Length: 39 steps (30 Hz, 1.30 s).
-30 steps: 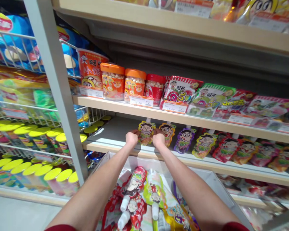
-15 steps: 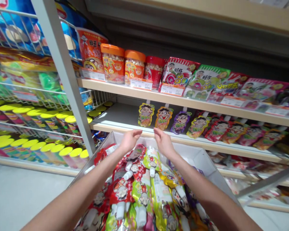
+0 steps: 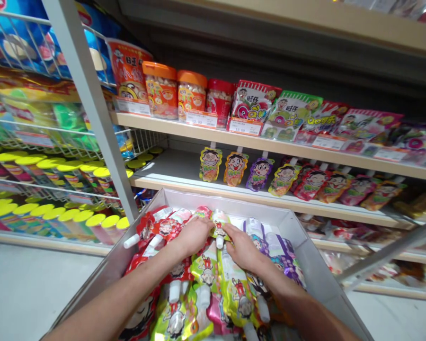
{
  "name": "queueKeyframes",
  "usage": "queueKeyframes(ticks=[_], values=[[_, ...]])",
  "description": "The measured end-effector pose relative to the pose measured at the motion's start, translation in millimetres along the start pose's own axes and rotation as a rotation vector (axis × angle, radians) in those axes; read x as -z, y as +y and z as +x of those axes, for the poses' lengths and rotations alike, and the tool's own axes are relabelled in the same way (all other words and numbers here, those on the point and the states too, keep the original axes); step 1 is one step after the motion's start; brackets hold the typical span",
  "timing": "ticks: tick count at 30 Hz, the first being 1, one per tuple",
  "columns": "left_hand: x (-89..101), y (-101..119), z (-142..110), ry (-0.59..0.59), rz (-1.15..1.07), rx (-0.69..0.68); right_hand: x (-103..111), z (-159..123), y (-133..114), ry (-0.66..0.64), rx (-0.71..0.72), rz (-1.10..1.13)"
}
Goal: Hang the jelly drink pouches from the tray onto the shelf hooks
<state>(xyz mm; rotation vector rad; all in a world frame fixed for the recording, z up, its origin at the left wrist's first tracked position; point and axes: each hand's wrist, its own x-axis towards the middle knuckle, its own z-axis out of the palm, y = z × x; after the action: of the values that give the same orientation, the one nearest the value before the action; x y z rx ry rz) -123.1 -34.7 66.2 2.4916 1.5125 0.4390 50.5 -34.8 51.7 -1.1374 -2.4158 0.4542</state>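
Note:
In a grey box [image 3: 291,215] full of spouted drink pouches, a yellow-green drink pouch [image 3: 220,226] with a white cap lies with its spout toward me. My left hand [image 3: 198,233] has its fingers bent at the pouch's left edge; the thumb is hidden. On the opposite edge, my right hand [image 3: 242,245] grips with its fingers, the thumb lower near the cap. Red drink pouches [image 3: 168,225] lie left of my hands, and purple drink pouches [image 3: 279,248] lie to the right. More yellow-green drink pouches [image 3: 237,289] lie nearer to me.
Beyond the box, a shelf [image 3: 170,184] carries a row of upright spouted pouches, the leftmost a yellow pouch [image 3: 210,164]. Above stand snack jars [image 3: 191,97] and candy bags [image 3: 255,102]. A grey post [image 3: 92,113] rises at left, beside wire racks with yellow-lidded cans [image 3: 66,220].
Both hands have let go of the yellow pouch standing on the shelf, drawn back open, and come down onto a yellow-green pouch in the box. My view has tilted downward.

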Motion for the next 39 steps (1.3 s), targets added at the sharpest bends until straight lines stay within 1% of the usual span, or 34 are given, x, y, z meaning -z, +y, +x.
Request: queueKeyframes(ticks=[6, 10, 13, 16, 18, 20, 22, 25, 29, 30, 32, 35, 37, 39], values=[[-6.8, -2, 1, 0.039, 0.039, -0.053, -3, 3, -1, 0.016, 0.04, -0.042], [-6.3, -2, 2, 0.082, -0.028, -0.058, -1, 8, -3, 0.064, 0.052, -0.05], [-1.8, -2, 3, 0.132, -0.174, -0.03, 8, 13, -7, 0.111, 0.058, -0.017], [6.1, -1, 5, 0.206, -0.34, 0.013, 23, 18, -13, 0.176, 0.018, 0.012], [11.7, 1, 7, 0.273, -0.455, 0.035, 31, 22, -14, 0.241, -0.018, 0.042], [16.2, 3, 9, 0.343, -0.585, 0.066, 36, 24, -11, 0.321, -0.045, 0.102], [19.0, 4, 12, 0.393, -0.716, 0.115, 34, 26, -4, 0.353, -0.069, 0.176], [20.8, 4, 16, 0.433, -0.884, 0.171, 26, 26, 6, 0.31, -0.118, 0.294], [18.7, 1, 21, 0.494, -1.07, 0.263, 19, 27, 6, 0.303, -0.2, 0.471], [16.8, 0, 21, 0.485, -1.114, 0.281, 19, 28, 4, 0.312, -0.227, 0.516], [10.9, -3, 21, 0.422, -1.166, 0.3, 19, 29, 2, 0.339, -0.284, 0.602], [0.8, -6, 18, 0.328, -1.113, 0.335, 18, 30, 0, 0.37, -0.331, 0.703], [-2.7, -7, 16, 0.338, -1.066, 0.365, 17, 31, 0, 0.37, -0.339, 0.758], [-1.5, -6, 15, 0.358, -1.071, 0.369, 16, 35, 0, 0.368, -0.336, 0.789]])
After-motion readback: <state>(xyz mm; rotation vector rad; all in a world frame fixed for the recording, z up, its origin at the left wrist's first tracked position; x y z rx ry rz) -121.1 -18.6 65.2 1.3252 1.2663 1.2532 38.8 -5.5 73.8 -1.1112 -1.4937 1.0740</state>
